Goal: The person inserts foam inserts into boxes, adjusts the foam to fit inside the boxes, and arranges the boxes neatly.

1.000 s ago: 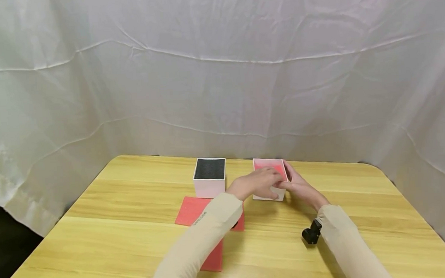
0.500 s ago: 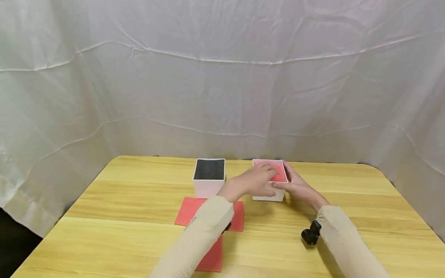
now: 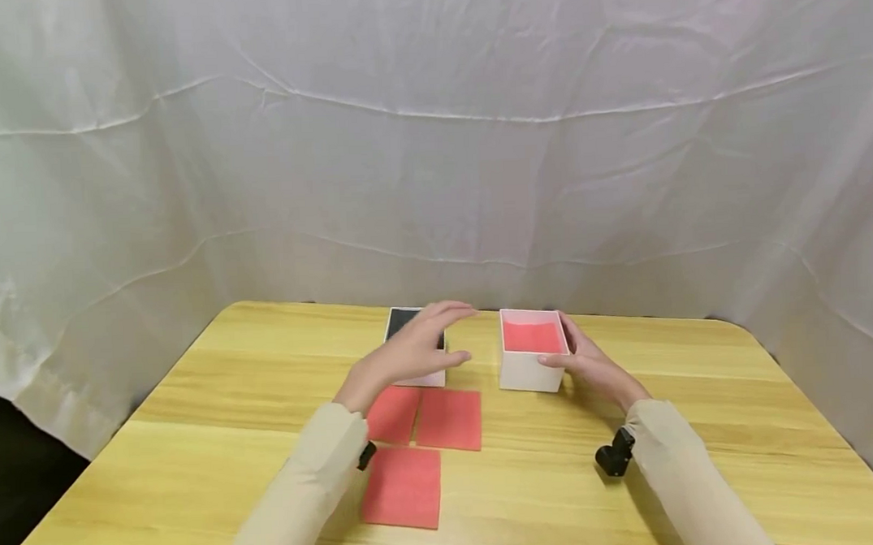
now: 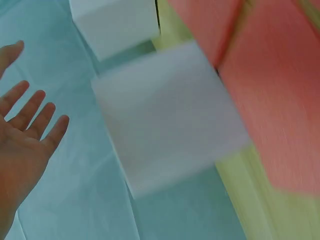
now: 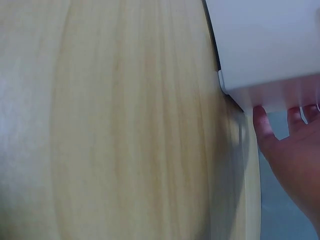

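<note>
My left hand (image 3: 463, 335) hovers open, fingers spread, above a white box lined with black foam (image 3: 397, 324), which it partly hides. In the left wrist view the left hand (image 4: 27, 135) shows an open palm beside that blurred white box (image 4: 165, 115). My right hand (image 3: 566, 350) holds the right side of a second white box (image 3: 527, 372) with a red sheet (image 3: 530, 335) inside, thumb on its front face. The right wrist view shows the right hand's fingertips (image 5: 264, 125) against that box's wall (image 5: 265, 45). Three red square sheets (image 3: 448, 418) lie flat in front of the boxes.
The wooden table (image 3: 195, 446) has rounded far corners, and a white cloth (image 3: 431, 143) hangs behind and around it. A small black camera (image 3: 611, 458) is strapped under my right wrist. The second box (image 4: 112, 25) also appears in the left wrist view.
My left hand lifted off the box with the red sheet and swung left over the black-foam box, uncovering the red sheets on the table. The right hand stayed on its box.
</note>
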